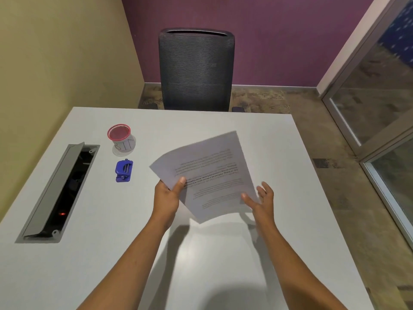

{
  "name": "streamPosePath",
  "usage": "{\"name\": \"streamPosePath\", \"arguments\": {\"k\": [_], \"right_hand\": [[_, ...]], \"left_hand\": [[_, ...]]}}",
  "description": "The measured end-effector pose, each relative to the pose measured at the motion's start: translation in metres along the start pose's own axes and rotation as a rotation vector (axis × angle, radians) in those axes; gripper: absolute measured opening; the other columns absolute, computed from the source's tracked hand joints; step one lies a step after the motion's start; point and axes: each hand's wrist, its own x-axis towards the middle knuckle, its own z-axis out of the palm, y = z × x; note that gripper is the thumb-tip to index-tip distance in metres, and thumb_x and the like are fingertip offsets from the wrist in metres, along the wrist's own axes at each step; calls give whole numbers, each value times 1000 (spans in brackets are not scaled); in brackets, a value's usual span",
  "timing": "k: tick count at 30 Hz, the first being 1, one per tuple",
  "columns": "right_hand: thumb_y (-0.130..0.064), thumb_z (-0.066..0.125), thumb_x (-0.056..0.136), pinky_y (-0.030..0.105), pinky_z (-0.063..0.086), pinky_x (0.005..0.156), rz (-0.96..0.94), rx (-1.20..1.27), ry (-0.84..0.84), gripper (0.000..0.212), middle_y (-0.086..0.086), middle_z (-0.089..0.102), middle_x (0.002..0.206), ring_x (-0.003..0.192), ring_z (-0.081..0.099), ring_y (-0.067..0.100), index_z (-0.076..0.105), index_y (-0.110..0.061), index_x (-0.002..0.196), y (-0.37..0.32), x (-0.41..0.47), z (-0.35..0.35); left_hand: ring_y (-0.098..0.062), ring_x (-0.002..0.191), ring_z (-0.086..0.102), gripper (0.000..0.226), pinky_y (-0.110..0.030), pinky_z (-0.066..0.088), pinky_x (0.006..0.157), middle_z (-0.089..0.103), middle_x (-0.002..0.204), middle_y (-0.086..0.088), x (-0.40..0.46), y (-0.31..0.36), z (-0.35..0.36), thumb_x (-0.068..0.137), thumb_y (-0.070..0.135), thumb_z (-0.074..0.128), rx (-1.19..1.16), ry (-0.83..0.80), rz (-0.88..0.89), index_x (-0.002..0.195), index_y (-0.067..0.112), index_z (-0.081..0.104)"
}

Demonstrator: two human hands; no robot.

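Note:
A printed sheet of paper, possibly more than one, hangs tilted above the white table, its text upside down to me. My left hand pinches the sheet's near left edge, thumb on top. At the sheet's near right corner is my right hand, fingers spread and fairly straight, its thumb at the paper's edge; whether it touches the paper is unclear.
A blue hole punch lies left of the paper. Behind it stands a red-rimmed mesh cup. An open cable tray is set into the table's left side. A dark mesh chair stands at the far edge, a glass partition to the right.

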Motion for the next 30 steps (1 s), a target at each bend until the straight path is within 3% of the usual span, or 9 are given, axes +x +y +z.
{"name": "streamPosePath", "arguments": {"k": [2, 5, 8, 11, 15, 19, 24, 27, 30], "right_hand": [[-14, 74, 85, 36, 32, 102, 142, 126, 5, 82, -3, 38, 143, 130, 42, 15, 25, -27, 150, 11, -4, -8], [-12, 65, 91, 37, 31, 107, 252, 322, -47, 62, -1, 46, 147, 130, 45, 16, 37, -20, 145, 25, -9, -14], [-9, 62, 87, 32, 39, 97, 240, 431, -186, 52, 3, 60, 131, 120, 52, 19, 48, -14, 138, 24, -10, -14], [-6, 59, 84, 36, 52, 95, 217, 539, -254, 49, 9, 66, 121, 113, 61, 23, 51, -9, 132, 19, -7, -13], [2, 56, 90, 34, 55, 92, 186, 443, -201, 41, 13, 67, 119, 109, 63, 25, 53, -4, 130, 13, 2, -18], [4, 56, 93, 27, 59, 76, 130, 282, -131, 28, 8, 73, 107, 98, 69, 20, 61, -3, 120, 5, 8, -22], [1, 62, 91, 27, 58, 71, 0, 88, -82, 26, -4, 78, 97, 89, 73, 14, 67, -21, 105, -8, 13, -31], [2, 64, 90, 33, 58, 74, -47, 24, -61, 25, -3, 77, 94, 82, 73, 14, 67, -21, 100, -14, 16, -31], [3, 66, 88, 25, 59, 72, -100, 8, -61, 28, -4, 77, 98, 86, 74, 12, 68, -23, 99, -21, 16, -23]], "left_hand": [[-19, 102, 68, 23, -36, 56, 85, 72, 112, -3, -2, 3, 1, 95, 14, 58, -128, -2, -25, 114, 26, 63], [-15, 99, 70, 30, -28, 58, 76, 73, 110, 3, -5, 5, 4, 94, 11, 58, -292, -16, -89, 123, 20, 59], [-9, 86, 71, 19, -22, 56, 59, 74, 83, 13, -11, 0, 8, 90, 16, 64, -340, 7, -179, 109, 17, 63], [-8, 87, 69, 11, -28, 55, 63, 71, 78, 13, -16, -10, 10, 86, 22, 67, -352, -45, -229, 96, 22, 67], [-10, 94, 70, 28, -26, 57, 64, 74, 92, 9, -21, -18, 7, 88, 18, 66, -353, -88, -236, 113, 7, 61], [-16, 98, 71, 32, -34, 59, 71, 74, 107, 3, -18, -15, -4, 81, 14, 71, -348, -58, -188, 110, 28, 69], [-21, 85, 69, 25, -31, 56, 67, 73, 102, -8, -5, -12, -41, 82, 6, 71, -220, 44, -154, 99, 24, 65], [-17, 82, 71, 27, -24, 54, 67, 75, 92, -3, 3, -10, -54, 80, 5, 74, -22, 3, -96, 99, 23, 64], [-11, 87, 72, 26, -20, 55, 70, 76, 94, 7, 8, -8, -50, 82, 5, 72, 131, -72, -23, 98, 25, 66]]}}
